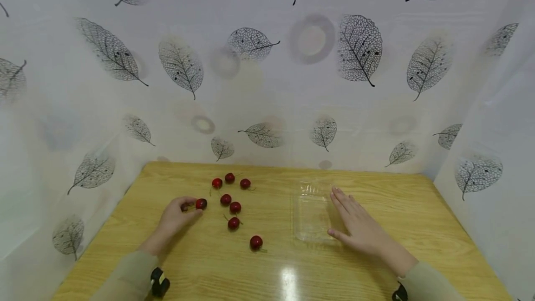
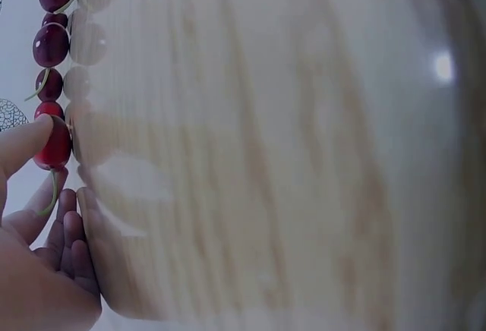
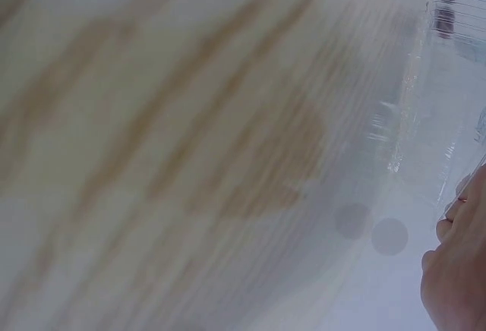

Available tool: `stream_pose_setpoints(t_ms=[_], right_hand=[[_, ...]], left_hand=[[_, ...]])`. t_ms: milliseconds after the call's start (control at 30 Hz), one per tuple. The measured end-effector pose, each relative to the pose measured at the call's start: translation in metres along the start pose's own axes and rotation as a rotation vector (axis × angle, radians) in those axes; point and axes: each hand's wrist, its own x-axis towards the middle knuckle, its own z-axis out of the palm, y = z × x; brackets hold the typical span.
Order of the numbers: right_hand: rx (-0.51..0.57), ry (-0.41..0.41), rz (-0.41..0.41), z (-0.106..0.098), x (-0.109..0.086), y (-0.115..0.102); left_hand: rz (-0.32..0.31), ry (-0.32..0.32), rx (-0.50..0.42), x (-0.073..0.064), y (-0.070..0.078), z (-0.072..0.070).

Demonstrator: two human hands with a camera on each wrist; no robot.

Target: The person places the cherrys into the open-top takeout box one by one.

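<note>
Leftmost cherry [image 1: 201, 204]: bright red with a blackish patch, lower left of the head view
Other cherries [image 1: 235, 207]: deep red to maroon, left of centre
Stems [image 2: 55, 190]: light green
Container [image 1: 311, 217]: clear and colourless, right of centre
Tabletop [image 1: 234, 278]: yellow-tan with wavy brown wood grain, across the bottom
Curtain [image 1: 267, 99]: whitish grey, printed with blackish lacy leaves [image 1: 360, 50] and blurred grey rings [image 1: 294, 39]
Sleeves [image 1: 133, 268]: pale olive-beige, lower corners
Wrist straps [image 1: 159, 283]: black

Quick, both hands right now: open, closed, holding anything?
Left hand: closed on a cherry, pinched between thumb and finger.
Right hand: open, fingers straight, beside the clear box.
</note>
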Motion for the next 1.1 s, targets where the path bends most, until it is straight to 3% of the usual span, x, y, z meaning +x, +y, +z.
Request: stream_pose_setpoints(t_ms=[200,533,833,1100], right_hand=[[-0.006,0.026,-0.012,0.0,0.0,0.0],[0.005,0.015,-0.003,0.0,0.0,0.001],[0.005,0.027,-0.018,0.002,0.001,0.002],[-0.003,0.032,-0.016,0.001,0.002,0.001]], left_hand=[[-0.056,0.02,-0.008,0.002,0.002,0.004],[-0.077,0.052,-0.024,0.0,0.008,0.004],[-0.155,-0.013,-0.161,-0.005,0.016,-0.007],[-0.06,-0.049,-0.213,0.0,0.029,-0.011]])
